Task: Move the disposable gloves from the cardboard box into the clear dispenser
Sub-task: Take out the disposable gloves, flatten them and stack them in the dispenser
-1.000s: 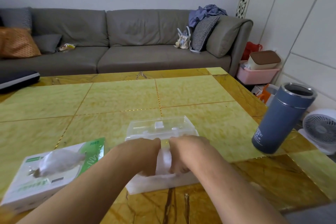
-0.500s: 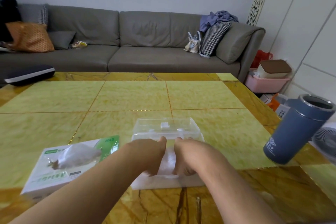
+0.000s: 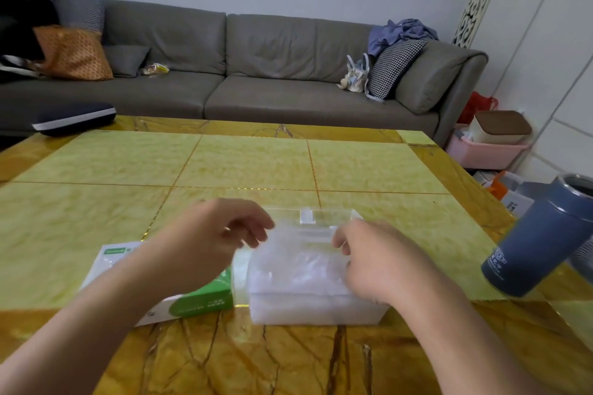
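The clear dispenser (image 3: 316, 311) stands near the table's front edge, packed with a stack of translucent white gloves (image 3: 301, 266). Its clear lid (image 3: 306, 216) stands open at the back. The green and white cardboard box (image 3: 199, 301) lies against the dispenser's left side, mostly hidden by my left arm. My left hand (image 3: 211, 234) hovers over the dispenser's left end with loosely curled fingers and holds nothing. My right hand (image 3: 378, 260) lies on the right end of the glove stack with curled fingers. Whether it pinches the gloves is unclear.
A blue insulated tumbler (image 3: 539, 240) without a lid stands at the table's right edge. The yellow tiled table (image 3: 256, 163) stretches toward a grey sofa (image 3: 256, 74). A dark flat cushion (image 3: 73, 117) lies at the far left corner.
My hands were together pressing the middle of the gloves. They have spread apart: the left has lifted off to the left, and the right has moved to the right end.
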Motion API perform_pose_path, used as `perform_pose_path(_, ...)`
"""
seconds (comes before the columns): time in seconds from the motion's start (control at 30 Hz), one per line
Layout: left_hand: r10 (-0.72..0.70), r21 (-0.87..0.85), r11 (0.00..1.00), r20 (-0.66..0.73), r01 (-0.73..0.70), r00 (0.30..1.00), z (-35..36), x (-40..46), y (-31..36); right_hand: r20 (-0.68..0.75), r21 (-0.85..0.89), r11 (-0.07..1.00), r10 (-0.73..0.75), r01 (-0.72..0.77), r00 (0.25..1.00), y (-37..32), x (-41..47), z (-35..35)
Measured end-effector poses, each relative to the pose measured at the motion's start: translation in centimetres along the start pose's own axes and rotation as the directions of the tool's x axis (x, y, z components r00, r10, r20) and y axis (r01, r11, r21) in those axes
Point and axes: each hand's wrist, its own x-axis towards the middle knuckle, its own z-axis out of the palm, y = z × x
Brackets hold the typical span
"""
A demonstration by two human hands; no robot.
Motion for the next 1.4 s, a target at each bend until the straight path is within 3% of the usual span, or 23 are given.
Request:
perform_pose_path(0.07, -0.076, -0.032, 0.997, -0.238, 0.07, 0.968, -1.4, -1.4, -2.1, -0.138, -0.042, 0.998, -0.045, 0.04, 0.989, -0.4, -0.3, -0.1)
perform_pose_path(0.13, -0.155, 0.001, 0.985, -0.441, 0.174, 0.884, -2.8, -2.9, -4.2, -0.293, -0.04, 0.996, -0.091, 0.083, 0.952, -1.5, -0.5, 0.1)
perform_pose_path(0.2, -0.26, 0.012, 0.952, -0.49, 0.305, 0.832, -3.8, -3.8, -6.0, -0.406, -0.021, 0.989, -0.145, 0.149, 0.903, -2.9, -0.8, 0.6)
perform_pose_path(0.27, -0.355, 0.056, 0.912, -0.385, 0.406, 0.852, -4.3, -4.3, -7.3, -0.47, -0.04, 0.96, -0.262, 0.276, 0.843, -4.9, -1.3, 1.7)
perform_pose_path(0.33, -0.362, 0.162, 0.9, -0.242, 0.405, 0.9, -4.1, -4.6, -8.1, -0.449, -0.08, 0.899, -0.418, 0.431, 0.79, -7.1, -2.0, 3.3)
perform_pose_path(0.4, -0.368, 0.184, 0.902, -0.149, 0.391, 0.918, -3.8, -4.6, -8.2, -0.308, -0.086, 0.812, -0.573, 0.577, 0.76, -9.3, -2.4, 5.2)
perform_pose_path(0.53, -0.329, 0.16, 0.927, -0.079, 0.338, 0.941, -3.9, -4.8, -7.8, -0.032, -0.119, 0.754, -0.653, 0.646, 0.756, -12.8, -2.2, 8.4)
perform_pose_path(0.6, -0.302, 0.208, 0.924, -0.115, 0.32, 0.947, -4.2, -4.7, -8.0, 0.023, -0.205, 0.737, -0.654, 0.644, 0.756, -13.3, -1.6, 9.7)
perform_pose_path(0.7, -0.31, 0.188, 0.917, -0.221, 0.352, 0.925, -4.4, -4.6, -8.8, -0.026, -0.233, 0.731, -0.664, 0.641, 0.747, -13.1, -1.2, 10.3)
perform_pose_path(0.8, -0.283, 0.024, 0.948, -0.39, 0.317, 0.876, -4.6, -4.4, -8.5, -0.054, -0.217, 0.716, -0.687, 0.663, 0.725, -12.8, -1.1, 10.4)
perform_pose_path(0.9, -0.316, -0.251, 0.945, -0.526, 0.211, 0.79, -5.1, -4.3, -7.7, -0.04, -0.218, 0.721, -0.68, 0.658, 0.732, -12.8, -1.2, 10.2)
perform_pose_path(1.0, -0.362, -0.465, 0.881, -0.557, 0.08, 0.748, -5.5, -4.5, -6.7, -0.02, -0.149, 0.723, -0.684, 0.675, 0.729, -13.0, -1.4, 9.7)
perform_pose_path(1.1, -0.388, -0.533, 0.844, -0.542, 0.053, 0.746, -5.5, -4.7, -6.3, -0.067, -0.074, 0.741, -0.671, 0.667, 0.739, -13.1, -1.7, 9.4)
perform_pose_path(1.17, -0.407, -0.573, 0.818, -0.515, 0.051, 0.754, -5.4, -4.8, -6.2, -0.15, 0.065, 0.775, -0.615, 0.628, 0.774, -12.9, -2.2, 9.0)
perform_pose_path(1.23, -0.392, -0.592, 0.805, -0.476, 0.043, 0.787, -5.4, -4.9, -5.8, -0.288, 0.311, 0.765, -0.49, 0.564, 0.823, -12.6, -2.7, 7.9)
perform_pose_path(1.3, -0.33, -0.571, 0.82, -0.405, 0.046, 0.853, -5.1, -5.1, -5.3, -0.379, 0.597, 0.611, -0.356, 0.519, 0.854, -12.1, -2.4, 6.6)
perform_pose_path(1.4, -0.195, -0.475, 0.879, -0.256, 0.052, 0.947, -4.2, -5.3, -4.7, -0.304, 0.863, 0.343, -0.234, 0.371, 0.924, -11.0, -1.4, 4.4)
